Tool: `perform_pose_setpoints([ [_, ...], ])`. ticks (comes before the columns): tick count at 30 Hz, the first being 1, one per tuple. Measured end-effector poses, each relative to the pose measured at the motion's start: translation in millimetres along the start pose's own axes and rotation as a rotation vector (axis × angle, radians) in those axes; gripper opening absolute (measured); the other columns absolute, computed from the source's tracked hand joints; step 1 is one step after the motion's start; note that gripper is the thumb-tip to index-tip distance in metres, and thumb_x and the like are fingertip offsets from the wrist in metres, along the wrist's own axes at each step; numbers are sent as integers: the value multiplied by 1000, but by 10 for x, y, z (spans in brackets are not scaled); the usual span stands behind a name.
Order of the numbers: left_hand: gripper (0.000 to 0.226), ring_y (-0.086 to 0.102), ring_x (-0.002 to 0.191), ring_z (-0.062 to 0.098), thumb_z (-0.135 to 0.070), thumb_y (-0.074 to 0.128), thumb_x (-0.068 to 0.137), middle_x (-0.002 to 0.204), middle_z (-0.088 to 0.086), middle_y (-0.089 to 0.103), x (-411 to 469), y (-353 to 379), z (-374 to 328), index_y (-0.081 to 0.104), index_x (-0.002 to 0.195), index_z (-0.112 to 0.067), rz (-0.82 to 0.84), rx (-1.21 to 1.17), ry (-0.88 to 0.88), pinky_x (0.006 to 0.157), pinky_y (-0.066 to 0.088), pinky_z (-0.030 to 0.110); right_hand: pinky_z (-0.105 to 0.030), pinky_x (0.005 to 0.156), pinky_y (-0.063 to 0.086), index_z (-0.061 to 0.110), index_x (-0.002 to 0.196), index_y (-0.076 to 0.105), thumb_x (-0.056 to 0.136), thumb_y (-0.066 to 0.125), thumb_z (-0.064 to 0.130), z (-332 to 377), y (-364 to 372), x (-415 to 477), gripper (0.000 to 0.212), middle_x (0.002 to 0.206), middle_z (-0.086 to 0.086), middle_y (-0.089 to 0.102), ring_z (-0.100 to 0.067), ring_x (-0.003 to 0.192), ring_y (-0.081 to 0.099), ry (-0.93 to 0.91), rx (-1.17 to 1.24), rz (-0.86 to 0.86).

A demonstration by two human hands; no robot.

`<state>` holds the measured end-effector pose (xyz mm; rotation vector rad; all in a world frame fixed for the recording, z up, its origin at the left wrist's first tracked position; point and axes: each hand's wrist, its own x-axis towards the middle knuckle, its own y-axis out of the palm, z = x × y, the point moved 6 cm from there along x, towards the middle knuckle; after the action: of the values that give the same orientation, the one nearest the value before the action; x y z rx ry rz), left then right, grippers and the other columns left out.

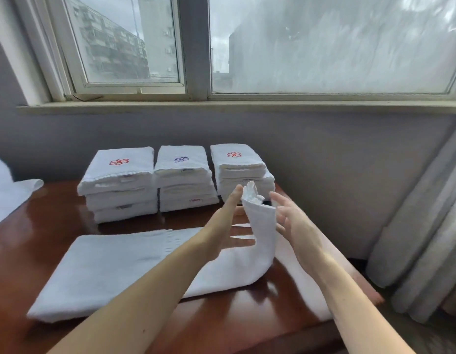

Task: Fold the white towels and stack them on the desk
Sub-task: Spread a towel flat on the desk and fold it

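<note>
White towel lies lengthwise across the dark, glossy wooden surface, folded into a long band. Its left part lies flat, while its right end is raised upright between a person's two bare hands.

The left hand reaches in from the lower left with its fingers straight and spread. One digit points up against the raised end and the others run across behind the cloth. The right hand stands just beside the same end on its other side, palm turned inward and fingers straight. Neither hand shows curled fingers, and whether the right one actually touches the cloth cannot be told.

Behind the hands, three stacks of folded white towels stand side by side against the grey wall:
- The left stack has a red emblem on top.
- The middle stack has a dark blue one.
- The right stack has another red one, and its lower front is partly hidden by the raised towel end.

A loose white cloth drapes onto the surface at far left. A pale curtain hangs at right, beneath a wide window looking onto grey buildings.
</note>
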<state>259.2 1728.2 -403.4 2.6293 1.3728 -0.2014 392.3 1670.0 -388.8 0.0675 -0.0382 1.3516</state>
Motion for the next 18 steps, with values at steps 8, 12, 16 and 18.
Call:
perform_pose_setpoints([
  [8, 54, 67, 109, 30, -46, 61, 93, 120, 18, 68, -424, -623, -218, 63, 127, -5, 64, -152, -37, 90, 56, 37, -12, 88, 47, 47, 136, 40, 78, 60, -5, 7, 872, -17, 81, 125, 7, 67, 9, 127, 47, -254, -234, 233],
  [12, 38, 69, 100, 28, -24, 62, 95, 119, 20, 68, -716, -1152, -215, 63, 125, -2, -183, -90, -5, 78, 57, 33, -36, 105, 45, 34, 146, 33, 77, 56, -19, 82, 1313, -45, 90, 140, -2, 56, -8, 137, 44, -343, -192, 377],
  [16, 25, 70, 86, 22, -16, 56, 99, 109, 16, 72, -1076, -1647, -228, 66, 118, -4, -337, -45, 65, 65, 58, 27, -29, 115, 32, 32, 149, 33, 95, 53, -4, 96, 1775, -13, 67, 150, 12, 42, -1, 140, 36, -341, -261, 426],
  [18, 21, 72, 82, 20, -17, 56, 99, 102, 10, 74, -1251, -1887, -234, 68, 113, -6, -409, -29, 71, 62, 58, 26, -18, 113, 22, 33, 150, 34, 101, 52, 17, 60, 1972, 30, 54, 148, 20, 39, 2, 140, 31, -368, -465, 393],
])
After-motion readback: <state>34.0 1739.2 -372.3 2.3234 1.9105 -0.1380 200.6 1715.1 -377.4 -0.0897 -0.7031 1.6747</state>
